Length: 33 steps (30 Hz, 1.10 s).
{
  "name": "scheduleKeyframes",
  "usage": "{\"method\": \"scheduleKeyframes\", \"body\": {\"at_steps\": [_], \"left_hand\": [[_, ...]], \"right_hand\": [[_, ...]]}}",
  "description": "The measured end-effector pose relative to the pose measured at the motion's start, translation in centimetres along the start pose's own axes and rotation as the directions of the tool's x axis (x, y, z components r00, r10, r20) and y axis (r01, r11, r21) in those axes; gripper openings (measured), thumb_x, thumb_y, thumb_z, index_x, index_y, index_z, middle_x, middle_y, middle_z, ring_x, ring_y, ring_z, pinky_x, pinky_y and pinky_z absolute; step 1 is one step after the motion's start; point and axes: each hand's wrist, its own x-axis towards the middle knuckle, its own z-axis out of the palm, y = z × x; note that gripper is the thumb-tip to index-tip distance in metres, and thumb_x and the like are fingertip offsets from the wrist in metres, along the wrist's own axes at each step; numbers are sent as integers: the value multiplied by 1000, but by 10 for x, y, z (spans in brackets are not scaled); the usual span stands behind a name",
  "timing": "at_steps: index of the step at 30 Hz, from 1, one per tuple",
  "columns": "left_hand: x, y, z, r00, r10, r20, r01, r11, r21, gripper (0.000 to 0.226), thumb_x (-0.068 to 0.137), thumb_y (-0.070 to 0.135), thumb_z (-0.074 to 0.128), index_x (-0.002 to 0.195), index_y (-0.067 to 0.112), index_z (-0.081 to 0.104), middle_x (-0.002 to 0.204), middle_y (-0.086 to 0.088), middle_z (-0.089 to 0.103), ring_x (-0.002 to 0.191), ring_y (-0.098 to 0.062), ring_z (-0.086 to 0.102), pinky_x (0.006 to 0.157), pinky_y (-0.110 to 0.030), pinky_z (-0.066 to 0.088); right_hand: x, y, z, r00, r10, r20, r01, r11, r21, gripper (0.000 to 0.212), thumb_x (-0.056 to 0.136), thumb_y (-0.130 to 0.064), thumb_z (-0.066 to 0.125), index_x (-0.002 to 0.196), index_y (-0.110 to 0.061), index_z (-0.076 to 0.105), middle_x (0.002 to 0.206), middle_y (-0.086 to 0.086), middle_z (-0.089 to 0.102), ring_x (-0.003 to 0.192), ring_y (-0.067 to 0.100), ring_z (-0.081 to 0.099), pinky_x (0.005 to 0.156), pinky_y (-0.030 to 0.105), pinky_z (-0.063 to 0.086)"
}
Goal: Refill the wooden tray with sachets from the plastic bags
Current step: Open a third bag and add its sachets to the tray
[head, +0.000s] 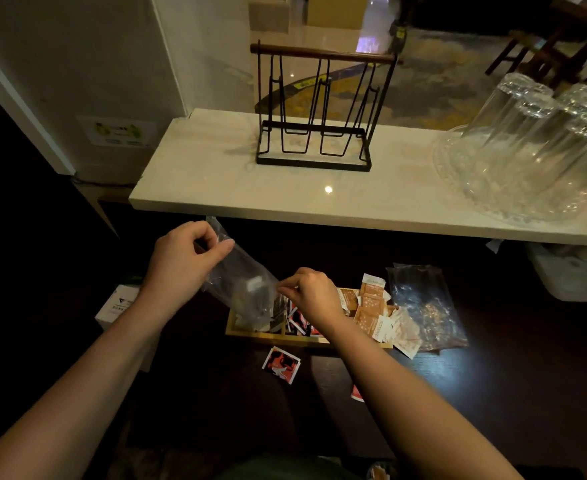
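A clear plastic bag hangs tilted over the left end of the wooden tray, with sachets bunched in its lower part. My left hand pinches the bag's upper end. My right hand pinches its lower edge, just above the tray's middle. Red, black and white sachets lie in the middle compartment. Brown and white sachets are heaped at the right end and spill over the rim. A second plastic bag lies flat to the right of the tray.
One red sachet lies on the dark counter in front of the tray, another by my right forearm. A white box sits at the left. Above, a pale shelf carries a black wire rack and upturned glasses.
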Motion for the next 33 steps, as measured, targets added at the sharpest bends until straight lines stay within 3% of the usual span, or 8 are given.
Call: {"method": "scheduleKeyframes", "body": {"at_steps": [16, 20, 24, 26, 30, 33], "left_hand": [[1, 26, -3, 993, 115, 8, -115, 989, 96, 28, 80, 22, 71, 62, 16, 50, 67, 2, 51, 62, -12, 50, 55, -20, 35], [3, 20, -4, 994, 106, -35, -104, 993, 64, 28, 82, 23, 68, 63, 16, 49, 65, 1, 51, 61, -14, 50, 56, -26, 38], [8, 5, -3, 997, -18, -82, 8, 993, -120, 27, 88, 31, 59, 67, 19, 49, 68, -14, 64, 61, -32, 61, 56, -48, 53], [5, 3, 4, 997, -21, -71, 12, 991, -133, 25, 90, 29, 56, 69, 20, 49, 75, -11, 68, 64, -29, 63, 60, -52, 54], [-4, 6, 22, 996, -70, -59, 55, 972, -226, 19, 96, 22, 48, 82, 10, 53, 84, 1, 70, 70, -13, 66, 61, -31, 53], [-14, -8, 39, 989, -148, -26, 141, 972, -186, 12, 96, 22, 46, 90, 15, 53, 84, 1, 66, 72, -12, 64, 57, -25, 48]], "right_hand": [[-4, -2, -3, 999, -45, -27, 45, 999, 16, 21, 89, -38, 59, 105, -32, 71, 97, -4, 64, 85, 15, 62, 67, 35, 51], [-6, -4, -6, 998, -23, -65, 28, 997, 67, 18, 88, -34, 61, 100, -26, 73, 97, -4, 64, 88, 14, 61, 69, 36, 52], [-10, -11, -11, 997, 30, -68, -7, 946, 323, 7, 84, -30, 66, 89, -25, 63, 92, -8, 63, 88, 7, 59, 76, 33, 53], [-12, -11, -15, 994, 61, -88, -23, 925, 380, 10, 85, -30, 66, 81, -28, 57, 83, -10, 61, 81, 6, 58, 71, 32, 52], [-24, -1, -30, 978, 122, -167, -51, 926, 375, 13, 87, -23, 65, 80, -26, 55, 76, -12, 58, 73, 5, 57, 64, 20, 48], [-41, 25, -44, 952, 178, -249, -94, 944, 316, 15, 87, -17, 65, 82, -26, 54, 76, -11, 58, 72, 4, 57, 62, 15, 43]]}}
